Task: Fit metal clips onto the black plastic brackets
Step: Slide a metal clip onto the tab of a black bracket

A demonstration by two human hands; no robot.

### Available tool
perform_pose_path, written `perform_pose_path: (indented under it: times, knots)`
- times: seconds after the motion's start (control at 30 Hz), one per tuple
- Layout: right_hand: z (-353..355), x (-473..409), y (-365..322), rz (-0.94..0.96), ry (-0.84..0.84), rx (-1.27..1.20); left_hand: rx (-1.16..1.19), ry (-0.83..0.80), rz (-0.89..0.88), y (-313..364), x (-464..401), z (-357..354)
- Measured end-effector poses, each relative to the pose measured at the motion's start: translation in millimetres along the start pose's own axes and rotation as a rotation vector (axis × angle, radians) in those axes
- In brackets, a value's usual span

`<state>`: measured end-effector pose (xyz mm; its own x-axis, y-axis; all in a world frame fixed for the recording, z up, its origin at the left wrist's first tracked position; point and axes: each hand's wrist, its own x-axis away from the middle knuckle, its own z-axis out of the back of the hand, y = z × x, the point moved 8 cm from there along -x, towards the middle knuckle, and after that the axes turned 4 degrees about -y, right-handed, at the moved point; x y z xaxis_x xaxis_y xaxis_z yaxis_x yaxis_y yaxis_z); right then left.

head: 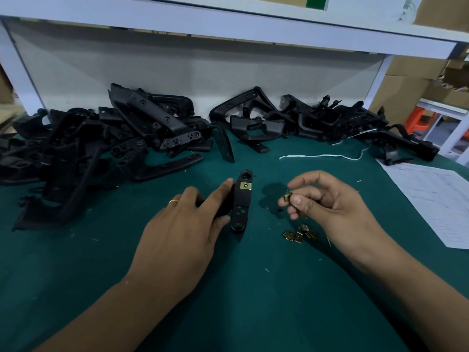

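My left hand (187, 219) grips a black plastic bracket (241, 207) standing on edge on the green mat, fingers curled round its left side. A brass metal clip (245, 185) sits on the bracket near its upper end. To the right, my right hand (319, 196) is raised slightly and pinches a single metal clip (287, 197) between thumb and fingertips. Several loose brass clips (298, 235) lie on the mat just below that hand.
A big heap of black brackets (101, 143) fills the left back of the green mat (228, 288), another heap (317, 118) lies at the back right. A white string (322, 155) and printed paper sheets (431, 199) lie at the right. A white shelf frame (228, 24) hangs overhead.
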<state>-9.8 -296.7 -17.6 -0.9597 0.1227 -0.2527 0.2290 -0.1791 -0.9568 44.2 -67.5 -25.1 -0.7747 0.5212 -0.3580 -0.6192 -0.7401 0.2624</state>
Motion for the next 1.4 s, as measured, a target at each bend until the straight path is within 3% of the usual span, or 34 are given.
perform_pose_path:
  times: [0.3,0.8,1.0,1.4]
  knots:
    - [-43.9,8.3,-0.4,-0.048,-0.089,-0.312,-0.001,0.031,0.047,2.4,0.8,10.6]
    - [-57.9,13.3,-4.5,-0.066,-0.182,-0.325,-0.026,0.012,0.043,1.4,1.3,9.4]
    - [-64.5,15.4,-4.2,-0.101,-0.276,-0.418,0.091,0.018,-0.043,3.3,1.0,10.3]
    - [-68.5,17.1,-7.0,-0.061,-0.21,-0.415,0.107,0.003,-0.075,4.8,2.0,9.2]
